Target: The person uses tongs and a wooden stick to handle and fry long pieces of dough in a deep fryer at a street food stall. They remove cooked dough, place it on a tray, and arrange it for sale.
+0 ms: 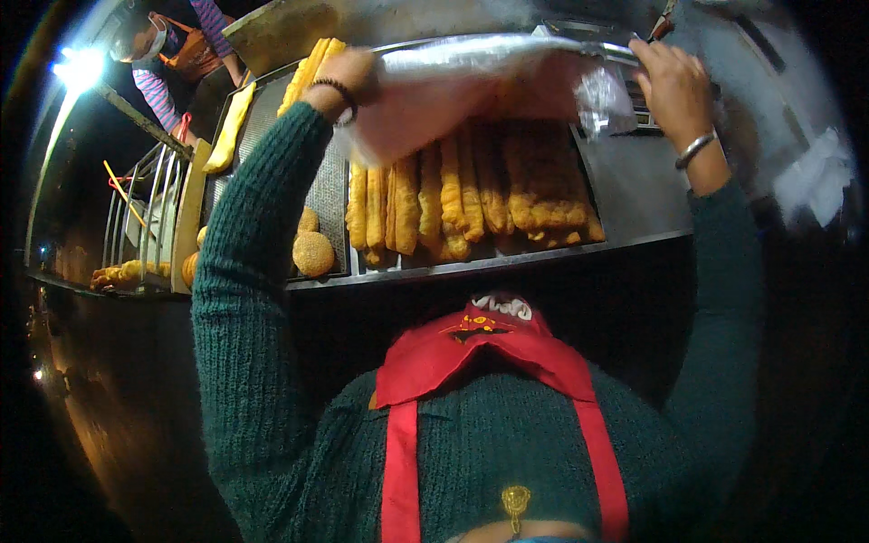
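A clear plastic sheet (pixel 475 58), blurred in places, stretches over the far part of a tray of long fried dough sticks (pixel 406 203). My left hand (pixel 349 75), with a dark beaded bracelet, is closed at the sheet's left end. On the right, my right hand (pixel 679 95), wearing a metal bangle, has its fingertips by a metal rail and the sheet's right end; whether they grip either cannot be told. Crumpled clear plastic (pixel 604 102) hangs just left of that hand. Thicker, flatter fried pieces (pixel 546 197) lie at the tray's right side.
Sesame balls (pixel 313 254) and a long dough stick (pixel 234 129) rest on the perforated metal tray (pixel 329 183) at left. Beyond stands a masked person (pixel 159 68) in striped sleeves, near a wire rack (pixel 153 203). The counter's metal front edge (pixel 475 266) runs before me.
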A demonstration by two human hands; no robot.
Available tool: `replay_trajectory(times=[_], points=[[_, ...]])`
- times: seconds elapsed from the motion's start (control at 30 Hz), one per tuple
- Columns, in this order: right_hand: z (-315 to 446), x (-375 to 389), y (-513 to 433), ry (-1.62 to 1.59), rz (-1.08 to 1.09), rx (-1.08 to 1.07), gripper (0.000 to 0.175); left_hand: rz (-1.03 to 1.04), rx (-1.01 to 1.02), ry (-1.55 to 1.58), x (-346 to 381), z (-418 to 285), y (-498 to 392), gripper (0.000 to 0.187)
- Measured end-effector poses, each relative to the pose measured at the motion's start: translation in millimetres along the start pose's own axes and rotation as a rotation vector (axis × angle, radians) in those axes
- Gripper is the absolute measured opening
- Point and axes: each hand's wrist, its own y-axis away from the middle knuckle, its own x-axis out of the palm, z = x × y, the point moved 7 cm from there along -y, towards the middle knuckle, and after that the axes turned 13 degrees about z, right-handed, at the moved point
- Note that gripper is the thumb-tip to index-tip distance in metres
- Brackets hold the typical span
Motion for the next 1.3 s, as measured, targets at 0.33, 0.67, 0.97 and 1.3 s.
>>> replay_trajectory(times=[0.33,0.67,0.97,1.3], points=[[-19.5,-43.2,27.3,-0.117,-0.079,0.038,0.041,-0.8,0.054,-0.133,-81.5,-1.2,98.0,0.022],[-18.7,-50.0,30.6,-0.123,-0.003,-0.011,0.041,-0.572,-0.032,-0.014,-69.4,-6.3,112.4,0.014],[-25.9,-53.2,17.5,-0.042,-0.138,-0.071,0.044,-0.86,0.029,-0.141,-81.7,-16.2,128.8,0.011],[62.3,9.8,188.1,-0.315,0.17,-0.077,0.027,-0.407,0.045,0.172,98.2,-112.7,226.9,0.007]])
